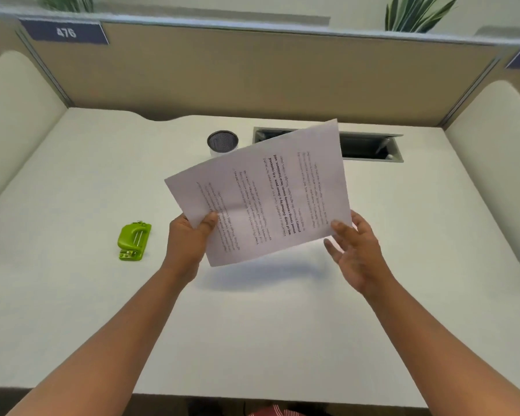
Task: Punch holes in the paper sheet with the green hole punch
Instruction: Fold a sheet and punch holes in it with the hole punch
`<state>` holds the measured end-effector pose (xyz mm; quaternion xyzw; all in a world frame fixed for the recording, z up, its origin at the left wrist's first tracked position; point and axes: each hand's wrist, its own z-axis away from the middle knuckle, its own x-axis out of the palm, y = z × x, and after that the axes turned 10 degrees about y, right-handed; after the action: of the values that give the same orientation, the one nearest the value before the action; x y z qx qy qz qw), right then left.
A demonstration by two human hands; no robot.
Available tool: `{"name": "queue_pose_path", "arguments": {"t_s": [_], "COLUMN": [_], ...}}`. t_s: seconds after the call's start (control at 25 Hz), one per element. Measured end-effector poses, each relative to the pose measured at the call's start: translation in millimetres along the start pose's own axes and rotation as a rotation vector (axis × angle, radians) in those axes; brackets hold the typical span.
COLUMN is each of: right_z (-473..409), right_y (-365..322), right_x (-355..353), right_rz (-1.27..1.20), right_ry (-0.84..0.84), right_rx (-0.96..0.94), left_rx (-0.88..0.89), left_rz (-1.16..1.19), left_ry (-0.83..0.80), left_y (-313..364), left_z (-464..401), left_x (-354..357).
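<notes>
Both forearms are reaching in from the near desk edge; left hand [189, 235] is pinching the paper sheet [258, 193] at its near-left corner, thumb on top, fingers hidden under. Right hand [353, 250] is spreading loose fingers at the near-right corner, barely touching. 1 sheet is hanging tilted above the desk [72, 295], probably being lined up for punching. 1 green hole punch [133, 241] is sitting untouched left of the hands, apart. 1 mesh cup [222, 142] is standing behind.

Partition label [65, 32], far beyond the left hand [189, 238], reads "476"; paper sheet [261, 193] bold line partly reads "slower pace".
</notes>
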<state>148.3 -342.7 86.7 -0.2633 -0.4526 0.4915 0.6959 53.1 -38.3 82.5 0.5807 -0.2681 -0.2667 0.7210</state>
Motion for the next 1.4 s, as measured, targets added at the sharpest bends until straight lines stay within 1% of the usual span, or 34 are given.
{"name": "queue_pose_path", "arguments": {"t_s": [0.04, 0.12, 0.24, 0.28, 0.4, 0.52, 0.56, 0.6, 0.68, 0.72, 0.76, 0.84, 0.92, 0.96, 1.04, 1.12, 1.32, 1.4], "right_z": [3, 11, 21, 22, 20, 14, 11, 9, 5, 3, 2, 1, 2, 3, 3, 3, 10, 13], "right_y": [5, 14, 22, 24, 28, 26, 24, 20, 9, 4, -1, -8, -11, -11, -7, -2, 11, 19], "right_x": [3, 15, 40, 48, 66, 69, 67, 63, 55, 50, 46, 42, 40, 40, 39, 37, 36, 35], "right_rz": [-0.096, -0.22, -0.251, -0.247, -0.233, -0.114, -0.038, 0.051, 0.234, 0.312, 0.37, 0.433, 0.454, 0.458, 0.47, 0.471, 0.428, 0.451], "right_ry": [-0.006, -0.095, -0.264, -0.272, -0.181, -0.119, -0.107, -0.097, -0.1, -0.126, -0.164, -0.238, -0.283, -0.289, -0.261, -0.227, -0.203, -0.186], "right_rx": [0.085, 0.179, 0.174, 0.151, 0.058, -0.07, -0.117, -0.158, -0.221, -0.244, -0.261, -0.28, -0.29, -0.291, -0.299, -0.309, -0.356, -0.354], "left_rx": [-0.016, -0.053, -0.144, -0.181, -0.283, -0.308, -0.28, -0.228, -0.078, 0.021, 0.112, 0.207, 0.216, 0.212, 0.243, 0.261, 0.246, 0.207], "left_rz": [0.039, 0.112, 0.231, 0.268, 0.326, 0.317, 0.279, 0.193, -0.072, -0.183, -0.26, -0.346, -0.289, -0.225, -0.158, -0.171, -0.11, -0.11], "left_ry": [-0.005, -0.008, 0.013, 0.018, 0.006, 0.018, 0.054, 0.115, 0.208, 0.192, 0.128, -0.063, -0.236, -0.282, -0.258, -0.206, -0.193, -0.189], "left_y": [1, 1, 0, -2, -7, -13, -13, -12, -5, 2, 8, 22, 26, 25, 18, 11, 2, -7], "left_z": [2, 9, 20, 23, 33, 37, 36, 33, 23, 18, 11, 3, -2, -4, -3, 4, 20, 25], "left_x": [4, 15, 33, 37, 47, 46, 42, 37, 22, 16, 14, 16, 21, 23, 26, 28, 33, 34]}}
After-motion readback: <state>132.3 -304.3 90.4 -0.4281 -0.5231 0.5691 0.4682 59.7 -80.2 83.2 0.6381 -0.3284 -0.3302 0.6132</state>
